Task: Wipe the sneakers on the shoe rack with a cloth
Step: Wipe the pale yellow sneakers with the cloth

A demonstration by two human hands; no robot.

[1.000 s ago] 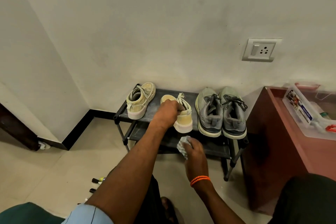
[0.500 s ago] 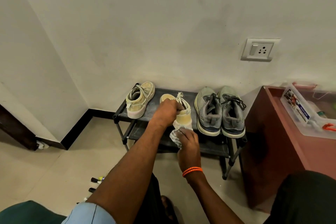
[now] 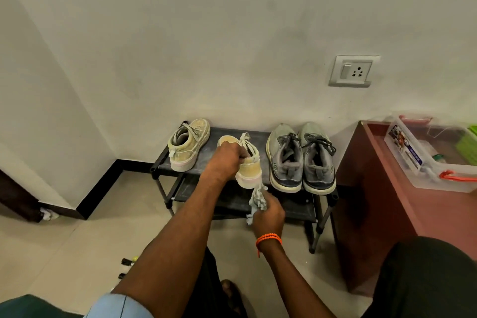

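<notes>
A black two-tier shoe rack [image 3: 165, 160] stands against the wall. On its top shelf my left hand [image 3: 225, 160] grips a beige sneaker [image 3: 249, 171] at its opening, heel toward me. My right hand [image 3: 268, 213] holds a crumpled grey cloth [image 3: 258, 199] just below that sneaker's heel, the cloth's tip touching the sole edge. The matching beige sneaker [image 3: 188, 146] sits at the shelf's left end. A pair of grey sneakers [image 3: 300, 160] sits at the right end.
A dark red cabinet [image 3: 371, 188] stands right of the rack, carrying a clear plastic box [image 3: 423, 162]. A wall socket [image 3: 353, 71] is above. Markers [image 3: 129, 262] lie on the tiled floor at lower left. My knees frame the bottom corners.
My right hand rose with the cloth to the beige sneaker's heel, then dropped slightly and shifted right. My left hand kept its grip on the sneaker.
</notes>
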